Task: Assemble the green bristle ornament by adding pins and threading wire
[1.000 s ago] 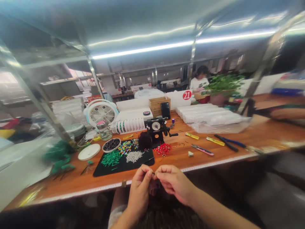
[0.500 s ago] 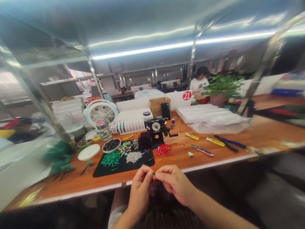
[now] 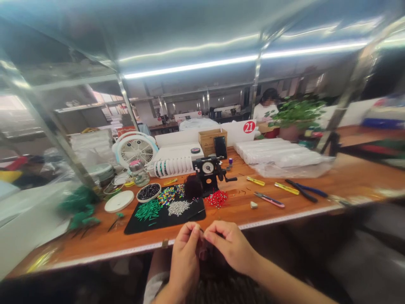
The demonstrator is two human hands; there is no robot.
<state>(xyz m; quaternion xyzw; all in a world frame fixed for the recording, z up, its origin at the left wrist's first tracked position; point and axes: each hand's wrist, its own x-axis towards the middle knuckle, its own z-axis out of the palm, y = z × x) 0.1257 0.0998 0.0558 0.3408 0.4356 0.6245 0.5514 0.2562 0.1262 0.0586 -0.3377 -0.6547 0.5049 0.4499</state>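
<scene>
i have one view here, worn on the person's head, facing forward and down across the bench (image 3: 354,181). the left hand (image 3: 186,253) and right hand (image 3: 236,249) sit low in the middle, nearest the lens, seen from above and behind. the bench's front edge climbs toward the right, so my horizon looks tilted. the view is wide, reaching up to the panel (image 3: 158,25) overhead and back to the room beyond.
</scene>
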